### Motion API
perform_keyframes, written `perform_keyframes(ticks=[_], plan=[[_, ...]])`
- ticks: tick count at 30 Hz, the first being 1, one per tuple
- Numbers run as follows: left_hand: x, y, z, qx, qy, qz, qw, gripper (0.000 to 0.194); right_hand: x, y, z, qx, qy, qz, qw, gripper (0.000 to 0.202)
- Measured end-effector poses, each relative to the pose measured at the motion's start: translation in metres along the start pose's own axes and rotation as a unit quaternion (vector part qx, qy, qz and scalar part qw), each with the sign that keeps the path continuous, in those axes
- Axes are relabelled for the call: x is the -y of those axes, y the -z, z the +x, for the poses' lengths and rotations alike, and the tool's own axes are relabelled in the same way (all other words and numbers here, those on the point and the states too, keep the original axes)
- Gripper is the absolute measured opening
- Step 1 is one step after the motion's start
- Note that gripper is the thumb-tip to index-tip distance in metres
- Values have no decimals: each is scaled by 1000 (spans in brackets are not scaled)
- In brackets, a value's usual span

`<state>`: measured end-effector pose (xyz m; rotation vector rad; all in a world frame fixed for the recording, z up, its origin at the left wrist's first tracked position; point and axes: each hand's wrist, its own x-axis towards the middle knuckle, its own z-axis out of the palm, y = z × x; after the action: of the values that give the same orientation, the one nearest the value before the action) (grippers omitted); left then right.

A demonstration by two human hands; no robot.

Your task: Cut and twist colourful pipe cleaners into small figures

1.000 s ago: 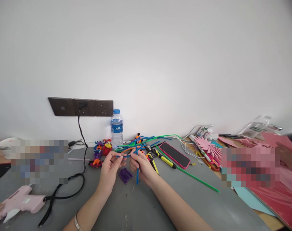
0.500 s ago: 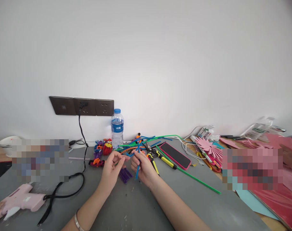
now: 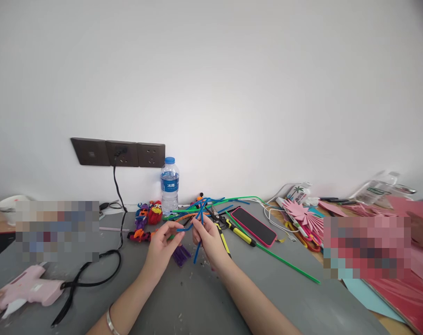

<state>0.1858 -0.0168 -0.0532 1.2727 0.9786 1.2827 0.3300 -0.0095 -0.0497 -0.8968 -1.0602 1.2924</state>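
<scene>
Between my hands is a small bundle of crossed, bent blue pipe cleaners [image 3: 197, 252]. My right hand [image 3: 211, 242] pinches them where they cross, with one end pointing down below the fingers and others rising above. At the left, a short bent end meets the closed thumb and forefinger of my left hand [image 3: 161, 249]. Just behind lie more loose pipe cleaners in blue, green and orange. A purple fuzzy piece [image 3: 181, 256] rests on the table beneath my hands. Yellow-and-black pliers [image 3: 240, 233] lie right beside my right hand.
A water bottle [image 3: 170, 184] stands by the wall near colourful figures [image 3: 155, 214]. A phone [image 3: 255, 226] and a long green pipe cleaner [image 3: 288, 264] lie right. A pink glue gun [image 3: 40, 288] with black cord [image 3: 121, 265] lies left. Another person's hand [image 3: 420, 230] is far right.
My right hand has shifted and turned slightly, and the blue strands now fan out higher. The bent left end now shows between my left fingertips.
</scene>
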Motion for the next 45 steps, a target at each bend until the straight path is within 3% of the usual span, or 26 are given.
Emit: perform_keyframes(ticks=[7,13,16,19,22,25,28,33,36,39,42,45], plan=[[-2,-4,0,-18,4,4,1000,24,4,-3,-4,49,-7,-45,998,35],[2,0,3,-94,8,-23,995,29,9,14,5,-27,39,-103,994,35],[4,1,4,-104,0,-29,994,29,13,24,7,-44,79,-238,967,27],[6,1,3,-91,3,-23,996,27,17,28,4,-88,143,-364,916,28],[4,-1,1,-75,-1,0,997,26,22,25,0,-107,200,-387,894,41],[1,-4,-2,-63,-18,10,998,26,21,16,-5,-15,186,-337,923,27],[-1,-6,-3,-37,-30,-3,999,25,16,7,-9,87,92,-236,963,24],[0,-5,-2,-43,5,-36,998,25,12,2,-7,66,59,-125,988,27],[1,-2,1,-63,10,-57,996,25,15,6,-4,43,67,-134,988,30],[2,0,2,-60,14,-71,996,25,19,9,-5,38,103,-220,969,23],[1,-2,1,-40,39,-88,995,29,22,9,-9,33,169,-320,932,16],[-1,-4,-2,-23,50,-100,994,29,26,8,-13,35,217,-363,905,14]])
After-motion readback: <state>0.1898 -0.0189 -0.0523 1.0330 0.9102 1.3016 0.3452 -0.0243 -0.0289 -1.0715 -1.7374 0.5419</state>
